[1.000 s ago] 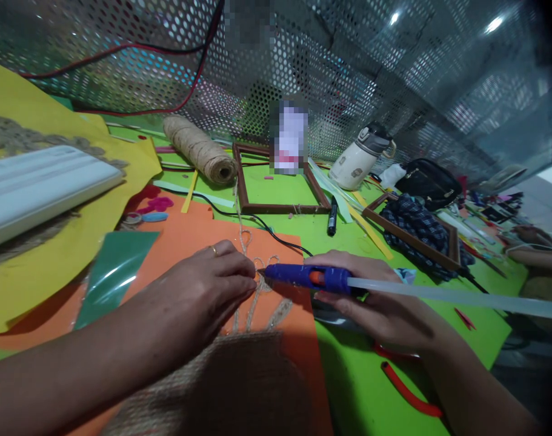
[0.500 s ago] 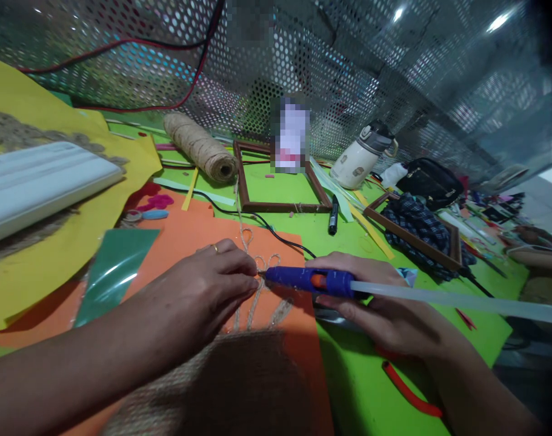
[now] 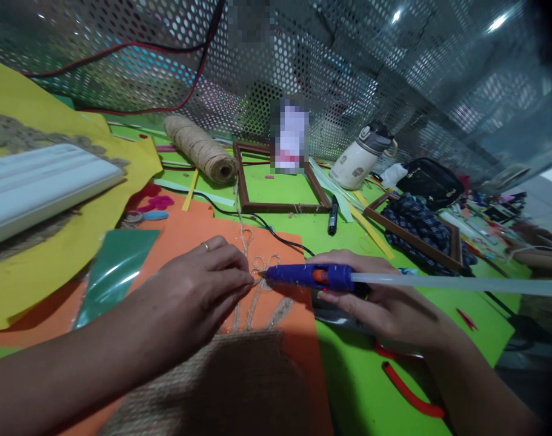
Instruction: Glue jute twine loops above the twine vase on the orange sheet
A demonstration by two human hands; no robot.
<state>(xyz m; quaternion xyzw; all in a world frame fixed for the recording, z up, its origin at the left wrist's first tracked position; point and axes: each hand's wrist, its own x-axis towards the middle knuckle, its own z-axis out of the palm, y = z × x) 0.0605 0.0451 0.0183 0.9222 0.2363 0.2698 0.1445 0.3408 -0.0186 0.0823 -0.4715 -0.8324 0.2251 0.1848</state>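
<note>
My right hand (image 3: 366, 297) is wrapped round a blue glue gun (image 3: 303, 275) with a long translucent glue stick (image 3: 439, 282) out of its back. The gun's nozzle touches or nearly touches a small twine flower (image 3: 265, 264) on the orange sheet (image 3: 194, 233). Just left of the nozzle, my left hand (image 3: 216, 275) pinches the twine (image 3: 256, 281) between thumb and fingers. Twine stems and a twine leaf (image 3: 282, 311) lie below the flower, above a woven twine shape (image 3: 203, 387) partly in shadow.
Behind lie a twine roll (image 3: 202, 148), a brown frame (image 3: 285, 207) and a black marker (image 3: 333, 215). A bottle (image 3: 360, 157), a second frame (image 3: 412, 239) and dark cloth (image 3: 403, 221) are at right. A white box (image 3: 48, 184) rests on yellow paper (image 3: 71, 254); a black cable (image 3: 257, 219) crosses behind my hands.
My left hand has moved slightly left, away from the nozzle, showing more of the twine flower. The glue gun has shifted slightly, and its glue stick's rear end has swung upward in view.
</note>
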